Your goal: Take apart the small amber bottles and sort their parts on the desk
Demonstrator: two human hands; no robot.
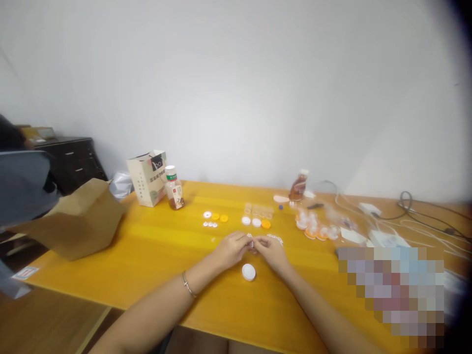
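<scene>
my left grip [233,247] and right grip [273,250] are pinching a small white piece [251,243] together in the head view, just above the worktop [221,305]; my fingers are hiding its exact shape. i am judging a slip to be the main risk: with so little to hold, a loose pinch could be sending it onto the white round cap [248,272] nearer to me, or skidding over the smooth surface. a white chain-like strip [276,239] is lying just beyond my right grip, where a careless knuckle could be nudging it askew.

as for writing, the paper bag [145,186] is showing dark characters and a glasses-like drawing on a black panel, but blur is keeping me from reading the words. the bottle [174,191] beside it is wearing a green band and a pale label, both illegible. a sticker [25,273] at the left corner is carrying print i am failing to make out.
</scene>
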